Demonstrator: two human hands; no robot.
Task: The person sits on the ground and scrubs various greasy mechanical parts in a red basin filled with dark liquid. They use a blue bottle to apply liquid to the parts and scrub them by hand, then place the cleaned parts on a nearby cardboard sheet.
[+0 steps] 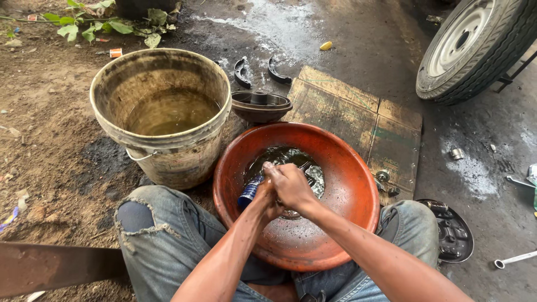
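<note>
Bare, oil-darkened ground (56, 140) spread out under the person, dirt on one side and wet concrete on the other, with a flattened piece of cardboard (358, 120) laid across the middle. On it sat a wide reddish-brown basin (347, 184), tucked between the person's knees in torn blue jeans (162, 235), and a shallow pool of dark liquid (285, 156) lay at its bottom.

Both hands were down in that basin, pressed together over the liquid. The left hand (267, 200) was closed around a small blue cylindrical part (249, 193), whose ribbed end stuck out to the left of the fist just above the basin's inner wall. The right hand (291, 184) lay over the left, fingers curled down on top — what it gripped, if anything, could not be told, since the knuckles hid it.

Just beside the basin on the left stood a grimy pale bucket (162, 145), partly filled with murky water. Behind the basin rested a dark brake drum (260, 106), and beyond it two curved brake shoes (257, 71) lay on the wet ground. A wheel with a tyre (475, 47) stood at the upper right, well apart. Near the right knee lay a round black backing plate (453, 232), with a metal wrench (514, 259) just past it — green leaves (106, 22) showed at the top left.
</note>
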